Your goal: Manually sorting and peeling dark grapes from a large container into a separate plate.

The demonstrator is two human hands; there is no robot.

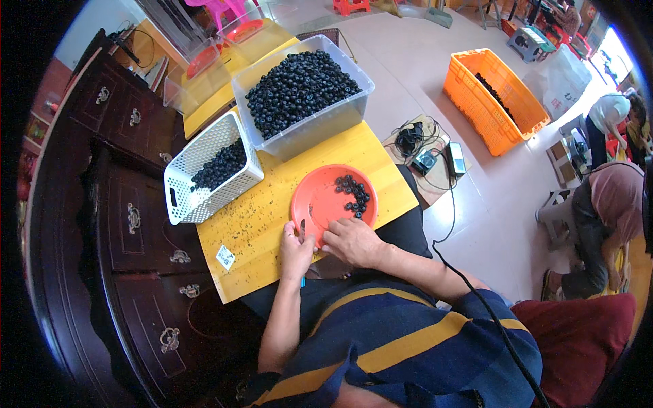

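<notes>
A round red plate (315,178) lies at the near edge of the yellow table, with a loose cluster of small dark round pieces (353,193) on its far right side; some show a ring-like hole. At the plate's near left rim, my left hand (296,253) is closed round a slim tool; its dark, narrow tip (303,227) points away from me, and a bit of blue (303,281) shows below the hand. My right hand (354,242) reaches over the plate's near rim with curled fingers close to the left hand. Whatever its fingertips pinch is hidden.
Beyond the plate, a clear plastic tub (309,136) is heaped with the dark pieces; a white perforated basket (204,205) holds fewer. Dark crumbs and a small white packet (225,258) lie on the yellow table (255,272). Dark drawers (146,224) stand left, an orange crate (469,112) right.
</notes>
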